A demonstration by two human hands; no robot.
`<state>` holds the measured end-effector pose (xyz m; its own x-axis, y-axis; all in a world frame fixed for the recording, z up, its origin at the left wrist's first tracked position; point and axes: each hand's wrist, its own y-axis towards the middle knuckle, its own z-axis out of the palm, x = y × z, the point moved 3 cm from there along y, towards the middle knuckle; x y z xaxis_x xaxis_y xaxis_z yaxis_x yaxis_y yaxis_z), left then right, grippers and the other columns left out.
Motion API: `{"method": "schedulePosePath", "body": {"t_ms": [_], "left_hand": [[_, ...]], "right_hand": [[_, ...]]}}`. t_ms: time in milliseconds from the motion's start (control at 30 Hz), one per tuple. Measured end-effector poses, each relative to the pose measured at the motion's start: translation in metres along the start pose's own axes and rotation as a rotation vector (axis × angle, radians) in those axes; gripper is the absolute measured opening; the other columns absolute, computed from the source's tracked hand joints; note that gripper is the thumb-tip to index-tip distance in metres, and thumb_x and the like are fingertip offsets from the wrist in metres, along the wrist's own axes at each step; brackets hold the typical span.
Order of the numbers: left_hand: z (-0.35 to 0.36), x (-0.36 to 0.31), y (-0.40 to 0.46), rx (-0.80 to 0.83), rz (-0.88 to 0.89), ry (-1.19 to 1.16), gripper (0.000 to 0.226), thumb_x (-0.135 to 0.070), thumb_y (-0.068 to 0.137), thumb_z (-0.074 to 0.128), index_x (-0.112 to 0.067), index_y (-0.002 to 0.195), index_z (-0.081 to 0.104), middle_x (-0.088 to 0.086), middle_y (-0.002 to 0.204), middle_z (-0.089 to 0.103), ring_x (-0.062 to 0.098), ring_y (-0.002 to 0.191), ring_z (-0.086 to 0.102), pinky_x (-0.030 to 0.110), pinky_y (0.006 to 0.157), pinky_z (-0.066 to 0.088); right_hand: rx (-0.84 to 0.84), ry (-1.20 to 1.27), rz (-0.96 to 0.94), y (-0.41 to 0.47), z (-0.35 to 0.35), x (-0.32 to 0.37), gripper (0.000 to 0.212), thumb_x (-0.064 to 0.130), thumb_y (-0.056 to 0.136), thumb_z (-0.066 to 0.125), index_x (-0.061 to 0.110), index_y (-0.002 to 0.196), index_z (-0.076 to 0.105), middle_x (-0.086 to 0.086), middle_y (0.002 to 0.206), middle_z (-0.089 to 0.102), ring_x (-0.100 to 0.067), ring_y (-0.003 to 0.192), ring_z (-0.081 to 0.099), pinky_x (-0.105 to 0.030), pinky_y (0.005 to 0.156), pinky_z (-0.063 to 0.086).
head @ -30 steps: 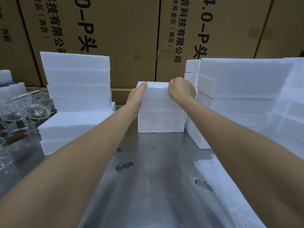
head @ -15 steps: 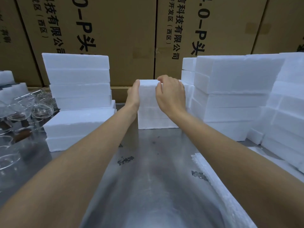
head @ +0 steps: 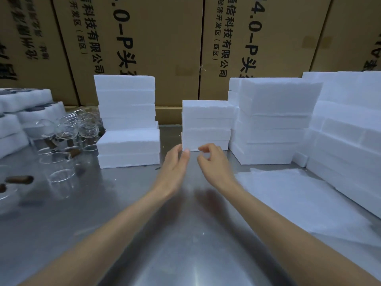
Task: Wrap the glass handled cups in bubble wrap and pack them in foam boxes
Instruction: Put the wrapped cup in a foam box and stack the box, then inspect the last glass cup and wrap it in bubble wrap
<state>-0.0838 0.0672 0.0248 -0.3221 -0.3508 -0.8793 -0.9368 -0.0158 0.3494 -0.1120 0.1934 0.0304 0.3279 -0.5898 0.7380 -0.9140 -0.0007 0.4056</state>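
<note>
Neither hand holds anything: the left hand (head: pixel 175 166) has its fingers straight and loosely together, their tips at the lower left corner of a small stack of foam boxes (head: pixel 207 124), though whether they touch it is unclear; the right hand (head: pixel 214 164) hovers just beside it with fingers loosely curled and empty. That stack stands directly beyond both hands on a metal table (head: pixel 185 234). Further out, taller foam stacks (head: pixel 126 120) rise on either side. Well off to the left hand's side sit the glass handled cups (head: pixel 61 137), unwrapped. Beside the right forearm lies a pale sheet (head: pixel 288 199), possibly bubble wrap. This looks like a pause between packings; the next move likely calls for fetching a cup and wrap.
</note>
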Motion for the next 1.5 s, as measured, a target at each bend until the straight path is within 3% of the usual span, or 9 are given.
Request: {"method": "schedulePosePath", "body": {"t_ms": [67,267,400,733,933,1067,1200,1333,1500], "left_hand": [[-0.006,0.003,-0.023,0.019,-0.009,0.071,0.05,-0.048,0.099,0.029,-0.026,0.144,0.033,-0.017,0.138,0.033,0.001,0.132,0.033,0.036,0.116,0.026],[-0.026,0.016,-0.063,-0.011,0.056,0.385,0.047,-0.039,0.101,0.035,-0.013,0.14,0.041,-0.001,0.144,0.04,0.013,0.136,0.033,0.014,0.104,0.018],[-0.044,0.02,-0.06,-0.041,0.067,0.552,0.047,-0.035,0.099,0.045,-0.013,0.141,0.041,0.003,0.145,0.041,0.019,0.136,0.034,0.027,0.11,0.023],[-0.112,0.044,-0.034,-0.245,0.007,1.234,0.046,-0.02,0.085,0.05,-0.006,0.129,0.046,0.014,0.142,0.04,0.031,0.134,0.03,0.047,0.113,0.018],[-0.162,0.07,-0.025,-0.433,-0.28,1.246,0.073,-0.028,0.092,0.046,-0.001,0.15,0.012,0.019,0.159,0.001,0.034,0.147,-0.004,0.048,0.117,-0.002],[-0.172,0.075,-0.025,-0.483,-0.388,1.156,0.077,-0.029,0.091,0.053,0.007,0.147,0.014,0.025,0.155,0.017,0.038,0.145,0.008,0.052,0.117,0.003],[-0.177,0.074,-0.026,-0.532,-0.376,1.14,0.06,-0.019,0.085,0.066,0.01,0.129,0.038,0.029,0.134,0.038,0.042,0.131,0.028,0.059,0.111,0.015],[-0.18,0.071,-0.029,-0.543,-0.321,1.145,0.031,-0.003,0.087,0.056,0.009,0.115,0.05,0.03,0.121,0.046,0.044,0.119,0.037,0.058,0.109,0.023],[-0.167,0.065,-0.042,-0.561,-0.237,1.148,0.024,-0.008,0.092,0.054,0.009,0.109,0.053,0.03,0.113,0.051,0.043,0.113,0.042,0.063,0.103,0.025]], "right_hand": [[0.067,0.149,0.102,-0.014,0.001,0.005,0.025,0.017,0.089,0.051,0.016,0.113,0.056,0.0,0.117,0.056,-0.015,0.1,0.054,-0.027,0.085,0.04],[0.141,0.219,0.192,-0.054,0.004,0.004,0.013,0.013,0.089,0.052,0.019,0.097,0.059,0.005,0.094,0.059,-0.015,0.086,0.057,-0.029,0.078,0.047],[0.122,0.074,0.116,-0.073,0.006,-0.006,0.021,0.015,0.087,0.05,0.033,0.083,0.06,0.017,0.082,0.061,-0.005,0.065,0.054,-0.023,0.062,0.041],[0.163,0.123,0.105,-0.071,0.0,-0.005,0.033,0.007,0.089,0.047,0.032,0.072,0.06,0.012,0.071,0.063,0.001,0.057,0.052,-0.022,0.059,0.039],[0.165,0.123,0.127,-0.071,0.0,-0.006,0.03,0.008,0.089,0.045,0.03,0.075,0.06,0.01,0.068,0.064,-0.006,0.056,0.052,-0.03,0.061,0.043],[0.168,0.099,0.134,-0.069,0.001,-0.006,0.029,0.009,0.088,0.045,0.031,0.077,0.06,0.01,0.067,0.065,-0.004,0.057,0.052,-0.028,0.065,0.044],[0.173,0.094,0.133,-0.069,0.001,-0.007,0.028,0.01,0.089,0.045,0.03,0.077,0.06,0.011,0.065,0.065,-0.001,0.055,0.052,-0.025,0.062,0.043],[0.171,0.093,0.134,-0.068,0.001,-0.006,0.026,0.01,0.089,0.045,0.029,0.079,0.061,0.011,0.066,0.065,-0.003,0.059,0.053,-0.025,0.062,0.041],[0.177,0.07,0.139,-0.067,0.002,-0.007,0.025,0.012,0.087,0.045,0.03,0.079,0.061,0.011,0.065,0.066,-0.007,0.059,0.054,-0.029,0.067,0.046]]}}
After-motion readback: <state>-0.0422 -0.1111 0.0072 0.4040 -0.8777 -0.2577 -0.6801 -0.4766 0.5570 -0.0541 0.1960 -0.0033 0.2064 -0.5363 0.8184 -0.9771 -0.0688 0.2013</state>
